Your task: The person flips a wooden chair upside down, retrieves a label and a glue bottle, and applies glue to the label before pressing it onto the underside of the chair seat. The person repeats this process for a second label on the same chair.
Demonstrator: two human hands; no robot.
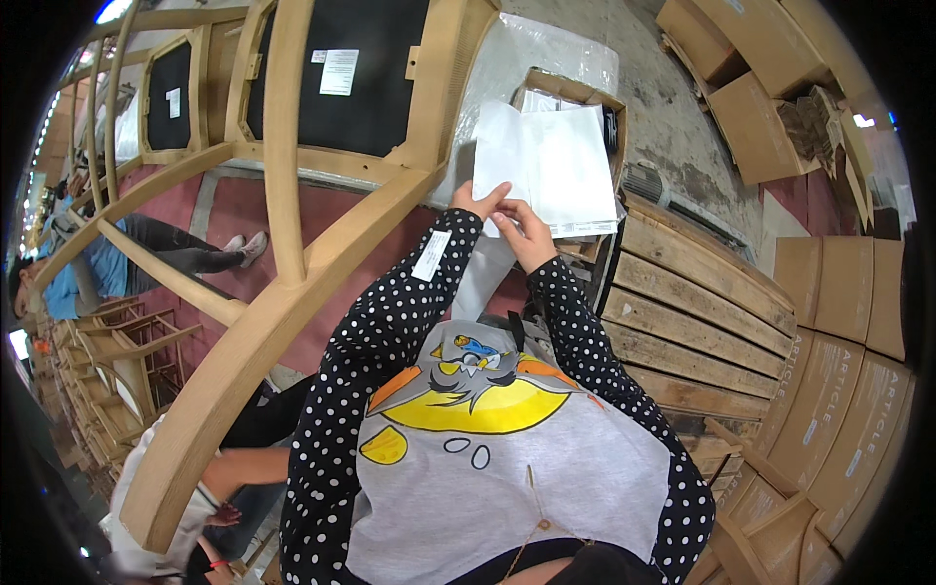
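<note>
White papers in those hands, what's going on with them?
A person in spotted sleeves has the white papers over an open cardboard box. The left hand grips their lower edge, and the right hand is close beside it, though its exact hold is hard to tell. A white label is on the left sleeve. To the left is a wooden furniture frame with a black panel; neither hand touches it.
</note>
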